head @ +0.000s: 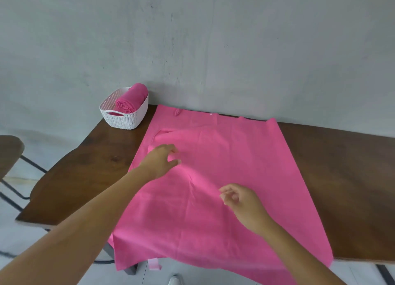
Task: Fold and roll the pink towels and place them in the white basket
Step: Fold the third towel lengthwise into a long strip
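We're over a dark brown wooden table with a wavy edge on its left side, set against a bare grey wall. There's pale floor below. Our landmark is the white basket, at the table's far left corner by the wall. A wooden stool on dark metal legs stands left of the basket, nearer us, off the table.

The pink flat towel starts just right of the basket, not touching it, and covers the table's middle. Its near edge hangs over the table front. The pink rolled towel lies tilted inside the basket, upper end above the rim.

The left hand is right of the basket and nearer us. Its fingers are curled, thumb and fingertips pinching a raised fold of the flat towel. The right hand is further right of the basket and nearer still, fingers loosely curled at that fold's other end. It's blurred, so we can't tell if it grips cloth.

The basket is plastic with a woven-look lattice, rounded corners and a slot handle. The flat towel is thin and smooth, faintly creased, roughly rectangular. The rolled towel is a tight cylinder, spiral end facing us.
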### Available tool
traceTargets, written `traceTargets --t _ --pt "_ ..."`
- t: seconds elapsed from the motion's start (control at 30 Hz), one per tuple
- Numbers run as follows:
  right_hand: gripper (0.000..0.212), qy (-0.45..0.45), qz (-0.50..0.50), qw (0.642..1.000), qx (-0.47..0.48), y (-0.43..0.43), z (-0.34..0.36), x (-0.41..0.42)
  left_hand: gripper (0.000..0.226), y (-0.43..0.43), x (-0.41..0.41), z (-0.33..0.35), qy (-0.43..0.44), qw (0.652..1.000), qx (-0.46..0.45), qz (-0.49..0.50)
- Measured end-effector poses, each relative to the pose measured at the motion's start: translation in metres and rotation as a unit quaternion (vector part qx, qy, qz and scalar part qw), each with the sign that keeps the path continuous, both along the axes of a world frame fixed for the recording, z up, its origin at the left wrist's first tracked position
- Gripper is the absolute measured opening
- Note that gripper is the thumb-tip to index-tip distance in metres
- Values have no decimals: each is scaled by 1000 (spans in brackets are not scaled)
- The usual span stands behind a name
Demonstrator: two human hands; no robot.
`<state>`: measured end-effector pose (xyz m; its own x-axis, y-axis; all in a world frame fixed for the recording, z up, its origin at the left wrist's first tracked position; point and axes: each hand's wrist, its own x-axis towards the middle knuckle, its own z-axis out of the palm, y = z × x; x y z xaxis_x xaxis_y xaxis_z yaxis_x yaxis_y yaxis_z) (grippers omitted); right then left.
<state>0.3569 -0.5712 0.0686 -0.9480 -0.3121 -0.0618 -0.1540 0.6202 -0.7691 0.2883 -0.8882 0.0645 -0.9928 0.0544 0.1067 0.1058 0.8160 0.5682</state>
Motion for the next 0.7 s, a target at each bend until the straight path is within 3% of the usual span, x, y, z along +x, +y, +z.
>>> traceTargets --t 0.23,0.57,0.7 --pt "17 -2 -29 1000 -10 -10 2 -81 40 13 -87 -11 15 1000 4 21" --pt "19 -9 -45 999 -10 -31 -8 -168 65 21 -171 -27 -50 990 -134 -6" --pt "18 9 -41 999 13 -35 -6 -201 52 31 -162 -38 20 990 -139 -30"
